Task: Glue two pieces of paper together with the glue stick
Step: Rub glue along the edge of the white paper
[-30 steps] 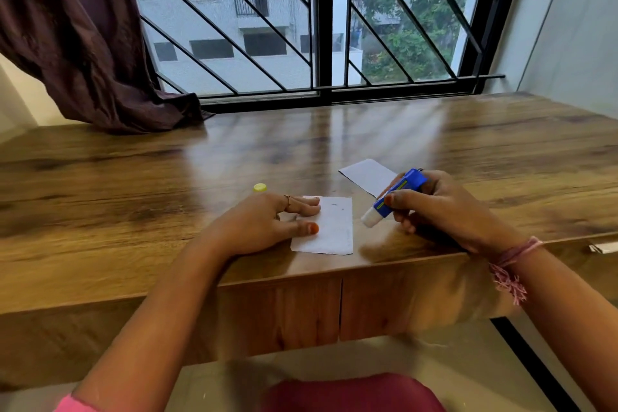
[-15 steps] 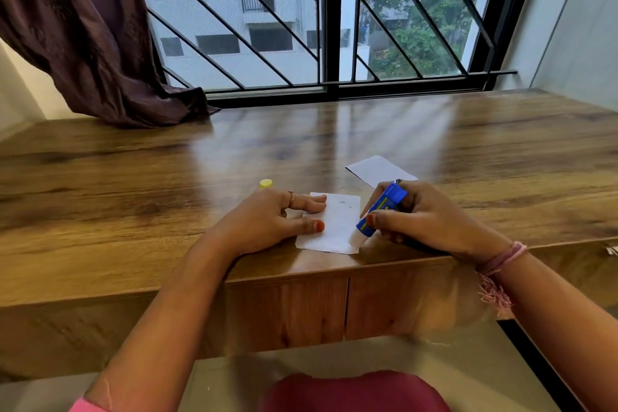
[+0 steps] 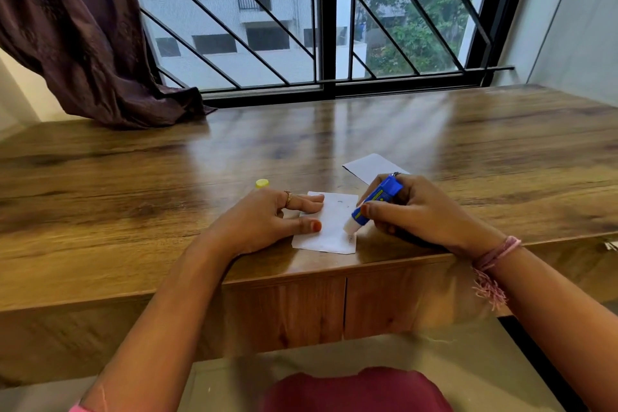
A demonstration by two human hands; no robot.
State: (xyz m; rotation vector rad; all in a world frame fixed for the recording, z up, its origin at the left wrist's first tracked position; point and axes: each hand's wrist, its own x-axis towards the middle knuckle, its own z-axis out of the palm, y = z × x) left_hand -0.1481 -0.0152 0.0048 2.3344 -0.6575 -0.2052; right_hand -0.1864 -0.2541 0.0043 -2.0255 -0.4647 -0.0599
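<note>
1. At the far left, a dark curtain [image 3: 83, 33] hangs down and its hem bunches on the back of the wooden desk [image 3: 133, 211], beside the barred window [image 3: 327, 17].
2. Near the desk's front edge, a small yellow cap [image 3: 262, 183] stands just behind the left hand [image 3: 264, 221].
3. The left hand lies flat and open, palm down, gripping nothing. Its fingers are spread onto the left part of the near paper [image 3: 334, 227] and press it to the desk; the thumb, with an orange-painted nail, lies on the sheet too. A ring [image 3: 288, 198] sits on one finger.
4. The near paper is a small white sheet lying flat, close to the desk's front edge, with a faint dark mark near its top and another near its lower right corner.
5. The glue stick [image 3: 374, 204], blue with a yellow label, is tilted, its white tip down and to the left, touching the near paper close to the right edge.
6. The right hand [image 3: 411, 211] is closed around the glue stick, thumb and fingers wrapped on the barrel, with the heel of the hand resting on the desk.
7. Behind the right hand, the far paper [image 3: 368, 165] lies flat on the desk, apart from the near paper, partly hidden by the fingers.
8. A pink thread band [image 3: 495, 254] circles the right wrist, its frayed ends hanging past the desk edge.
</note>
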